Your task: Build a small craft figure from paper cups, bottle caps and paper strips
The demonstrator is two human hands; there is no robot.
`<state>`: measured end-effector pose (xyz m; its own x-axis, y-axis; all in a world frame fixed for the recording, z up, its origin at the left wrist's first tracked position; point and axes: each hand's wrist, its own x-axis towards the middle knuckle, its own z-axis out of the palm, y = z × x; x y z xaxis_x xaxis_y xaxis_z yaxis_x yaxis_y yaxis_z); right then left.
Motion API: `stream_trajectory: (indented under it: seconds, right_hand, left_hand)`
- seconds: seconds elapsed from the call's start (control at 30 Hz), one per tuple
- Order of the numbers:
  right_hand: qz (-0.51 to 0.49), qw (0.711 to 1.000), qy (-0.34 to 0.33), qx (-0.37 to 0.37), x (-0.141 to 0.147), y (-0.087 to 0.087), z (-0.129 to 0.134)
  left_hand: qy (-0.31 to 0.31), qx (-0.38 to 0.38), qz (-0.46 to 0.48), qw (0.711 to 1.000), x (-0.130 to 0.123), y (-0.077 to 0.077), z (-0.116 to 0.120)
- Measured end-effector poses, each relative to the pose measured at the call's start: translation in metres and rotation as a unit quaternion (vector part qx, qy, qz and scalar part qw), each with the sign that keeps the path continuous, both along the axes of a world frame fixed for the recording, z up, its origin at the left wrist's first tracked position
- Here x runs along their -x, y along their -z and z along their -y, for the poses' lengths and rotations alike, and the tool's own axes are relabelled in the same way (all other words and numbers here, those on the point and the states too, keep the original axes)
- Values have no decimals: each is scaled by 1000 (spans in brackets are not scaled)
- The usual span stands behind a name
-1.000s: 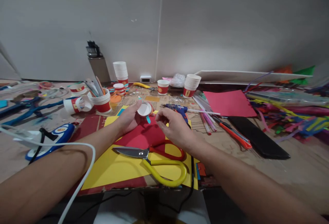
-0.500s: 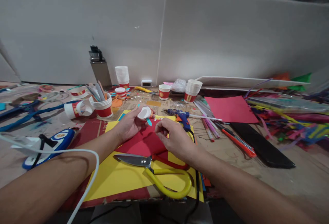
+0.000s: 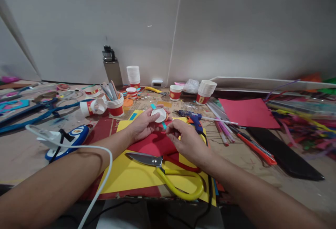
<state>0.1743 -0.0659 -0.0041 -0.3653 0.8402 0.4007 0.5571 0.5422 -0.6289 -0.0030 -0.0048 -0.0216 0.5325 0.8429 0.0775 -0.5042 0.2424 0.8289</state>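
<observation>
My left hand is closed round a small white paper cup piece, its round white face turned up toward me. Teal strips stick out from two opposite sides of it. Just right of the lower strip is my right hand, its fingers pinched together; whatever they may hold is too small to make out. Beneath both hands lies red paper on yellow sheets. Scissors with a yellow and a red handle rest on the sheets, nearer to me.
Behind the hands stand stacked paper cups, a single cup and a cup of pens. A blue glue gun, red cutter and black case lie right; a power strip with a white cable lies left.
The view has shifted, so everything appears farther right. The cup piece has turned its round face more toward me, and my right hand's fingertips are closer to the lower teal strip.
</observation>
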Motion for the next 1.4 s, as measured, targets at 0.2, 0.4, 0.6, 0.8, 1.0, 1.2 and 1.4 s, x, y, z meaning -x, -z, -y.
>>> stream_trajectory:
  seconds: [0.2, 0.4, 0.6, 0.8, 1.0, 1.2, 1.4]
  right_hand:
    - [-7, 1000, -16, 9, 1, 0, 3]
    - [-26, 998, -34, -37, 1, -2, 4]
    - [-30, 998, -27, -55, -3, -3, 0]
    - [-20, 996, -31, -85, -3, -13, 6]
    - [15, 994, 45, -101, -35, -39, -3]
    - [225, 955, 148, -122, -110, -51, -16]
    - [466, 867, 174, -31, -151, -30, -11]
  left_hand:
    - [-22, 14, 21, 999, -3, -2, 2]
    - [-34, 42, 13, 998, -3, 1, -1]
    - [-40, 81, 5, 996, -4, 2, -3]
    - [-41, 85, -2, 996, -4, 4, -7]
    - [-46, 74, -10, 996, -3, 2, -5]
    - [-44, 83, -14, 995, -2, -2, -2]
    - [-34, 77, -7, 996, -1, 0, -3]
